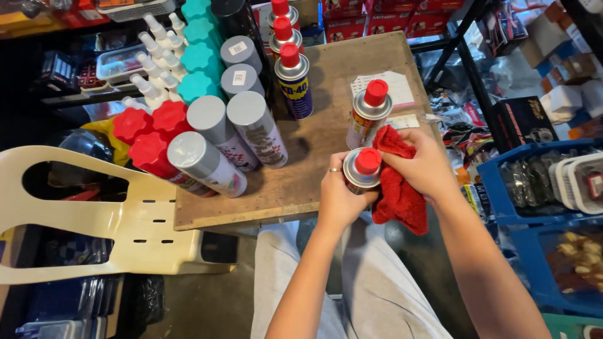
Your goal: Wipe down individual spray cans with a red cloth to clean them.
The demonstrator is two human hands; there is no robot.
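My left hand [334, 196] grips a small spray can with a red cap [363, 168] just past the near edge of a wooden board [326, 94]. A ring shows on one finger. My right hand [422, 164] presses a red cloth [397, 194] against the can's right side. A second red-capped spray can [367, 113] stands upright on the board just beyond my hands. Further back stand more red-capped cans [293, 76].
Grey-capped spray cans [254, 125], red-lidded bottles [151, 135], teal-lidded bottles [198, 56] and white spray bottles [154, 69] crowd the board's left. Paper slips [392, 88] lie at the right. A cream plastic chair [125, 213] stands left, blue crates [540, 207] right.
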